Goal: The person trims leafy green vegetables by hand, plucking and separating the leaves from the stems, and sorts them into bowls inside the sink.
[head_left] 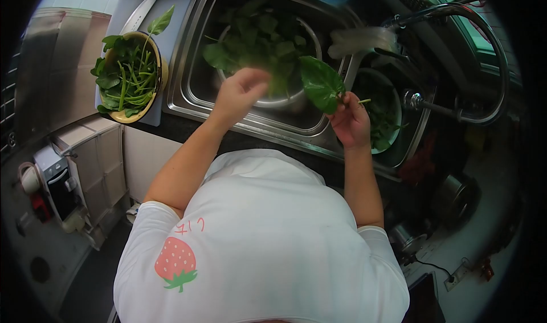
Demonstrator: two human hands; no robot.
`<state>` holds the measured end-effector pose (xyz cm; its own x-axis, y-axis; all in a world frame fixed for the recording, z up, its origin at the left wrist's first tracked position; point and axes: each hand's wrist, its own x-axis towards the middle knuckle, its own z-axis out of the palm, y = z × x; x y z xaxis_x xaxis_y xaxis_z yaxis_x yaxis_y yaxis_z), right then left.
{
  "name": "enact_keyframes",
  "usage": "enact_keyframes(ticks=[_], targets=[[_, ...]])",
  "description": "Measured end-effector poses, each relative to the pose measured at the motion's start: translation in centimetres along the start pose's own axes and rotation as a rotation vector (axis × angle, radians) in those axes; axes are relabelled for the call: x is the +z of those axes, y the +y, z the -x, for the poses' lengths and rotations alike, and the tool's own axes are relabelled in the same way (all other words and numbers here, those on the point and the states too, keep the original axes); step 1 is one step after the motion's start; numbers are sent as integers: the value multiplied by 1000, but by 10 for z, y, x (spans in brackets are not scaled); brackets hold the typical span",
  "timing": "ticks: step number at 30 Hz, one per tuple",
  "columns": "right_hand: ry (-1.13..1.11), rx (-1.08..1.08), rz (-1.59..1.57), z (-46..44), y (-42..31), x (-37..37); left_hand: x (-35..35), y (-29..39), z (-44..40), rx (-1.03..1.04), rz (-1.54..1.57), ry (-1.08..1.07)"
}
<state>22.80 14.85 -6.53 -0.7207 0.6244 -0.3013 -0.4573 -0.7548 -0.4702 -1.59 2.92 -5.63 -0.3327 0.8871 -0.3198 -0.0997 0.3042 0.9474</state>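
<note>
Well, right hand (350, 123) holds leaf (322, 84); left hand (244, 92) near greens (265, 41)

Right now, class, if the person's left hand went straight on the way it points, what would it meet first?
Most likely the leafy greens in the round bowl, just ahead of the left hand; its height above them is unclear from this view.

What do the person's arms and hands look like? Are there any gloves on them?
No gloves! The left hand and right hand are bare, and so are the forearms. The short sleeves are white, part of a white T-shirt with a pinkish-red strawberry print.
</note>
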Motion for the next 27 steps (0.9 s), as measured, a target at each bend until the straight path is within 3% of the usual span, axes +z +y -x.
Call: enact_keyframes(ticks=[8, 13, 16, 19, 25, 27], targets=[[-24, -18, 173, -2, -2, 7, 1, 1, 5, -54, 29, -15], [-41, -28, 281, -7, 2, 18, 2, 5, 8, -122, 237, -81], [49, -257, 821, -5, 10, 35, 6, 10, 11, -143, 311, -110], [-46, -577, 1368, -6, 10, 48, 8, 18, 15, -189, 395, -149], [-158, -872, 1672, -2, 8, 67, 13, 32, 19, -151, 491, -208], [12, -978, 1846, 3, 1, 56, 12, 33, 19, -141, 496, -200]])
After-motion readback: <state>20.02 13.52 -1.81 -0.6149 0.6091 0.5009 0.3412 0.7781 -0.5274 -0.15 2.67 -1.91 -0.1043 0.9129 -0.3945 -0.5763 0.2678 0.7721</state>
